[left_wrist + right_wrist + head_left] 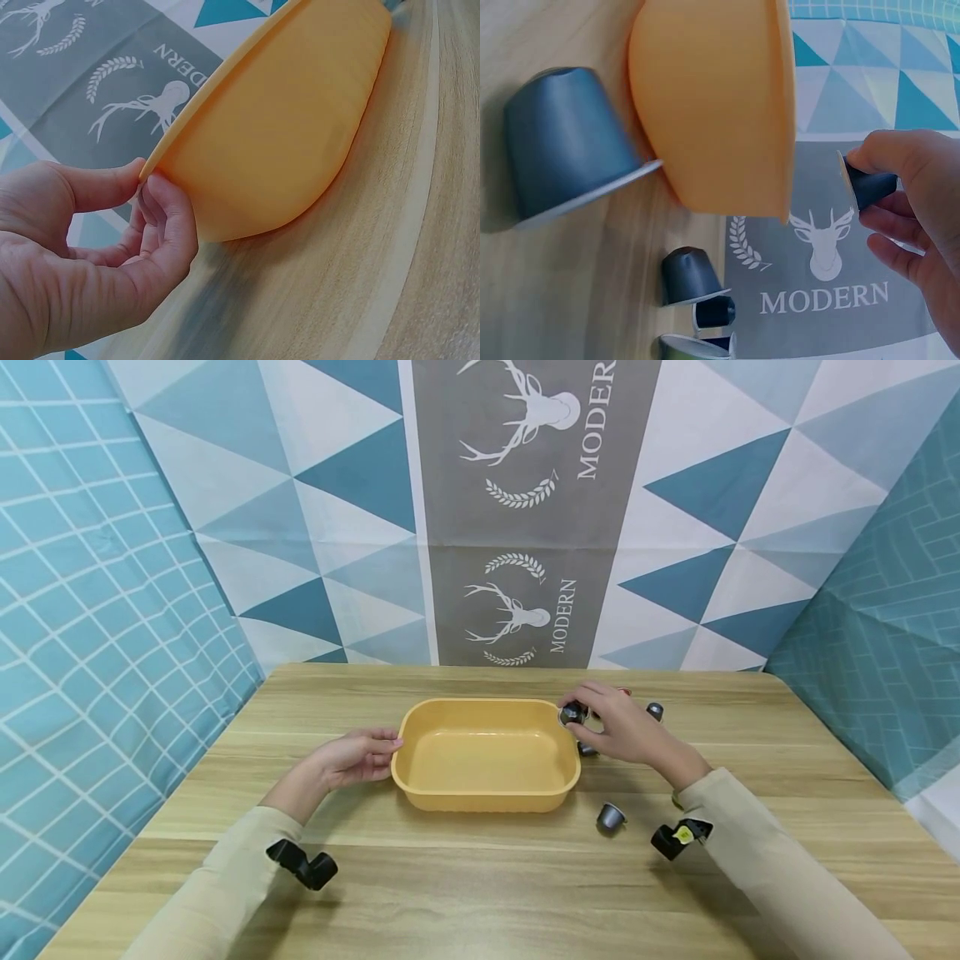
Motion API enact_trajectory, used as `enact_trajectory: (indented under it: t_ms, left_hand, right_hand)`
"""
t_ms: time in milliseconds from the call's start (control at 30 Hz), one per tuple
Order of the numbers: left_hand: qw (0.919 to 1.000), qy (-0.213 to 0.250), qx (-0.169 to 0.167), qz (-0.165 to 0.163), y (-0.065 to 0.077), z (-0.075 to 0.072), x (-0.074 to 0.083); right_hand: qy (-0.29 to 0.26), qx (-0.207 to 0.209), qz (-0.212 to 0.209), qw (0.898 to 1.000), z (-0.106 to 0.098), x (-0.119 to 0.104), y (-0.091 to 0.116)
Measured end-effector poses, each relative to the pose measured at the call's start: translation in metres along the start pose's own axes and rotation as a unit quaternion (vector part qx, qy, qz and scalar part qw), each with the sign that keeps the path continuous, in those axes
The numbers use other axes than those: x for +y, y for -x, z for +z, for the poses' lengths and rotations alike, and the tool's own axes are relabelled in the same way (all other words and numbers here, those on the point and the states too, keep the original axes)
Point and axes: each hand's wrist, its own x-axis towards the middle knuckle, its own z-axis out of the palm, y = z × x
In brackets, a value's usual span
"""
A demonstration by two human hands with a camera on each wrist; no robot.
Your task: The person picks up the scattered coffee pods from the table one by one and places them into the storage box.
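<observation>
The held capsule (572,714) is dark, with a pale rim. It is in the air at the far right corner of the basin, higher than the basin's edge; the right wrist view shows a gap between them. The right hand (618,727) pinches it between the thumb and the fingers.

The basin (487,764) is yellow and stands upright on the table (450,885). The left hand (358,758) pinches its left rim, with the thumb at the top edge and curled fingers below, against the outer side.

Near the front right corner of the basin, a grey capsule (611,818) lies on its side, apart from the basin. A dark capsule (587,749) is just beside the basin's right wall, partly covered by the right hand. Farther to the right, behind this hand, is a small capsule (655,711). A red thing (625,692) shows only a little there, so I cannot tell what it is.

Both sleeves (780,860) are cream, and each wrist carries a black camera (303,864). Behind the table hangs a cloth (352,435) with triangles and white deer heads.
</observation>
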Motion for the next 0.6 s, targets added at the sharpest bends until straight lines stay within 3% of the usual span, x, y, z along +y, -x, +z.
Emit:
enact_trajectory:
  t_ms: [600]
  left_hand:
    - [0.9999,0.013,-0.009,-0.001,-0.001,0.000,0.000]
  right_hand:
    - [-0.009,-0.023,-0.020,0.999,0.000,-0.001,-0.029]
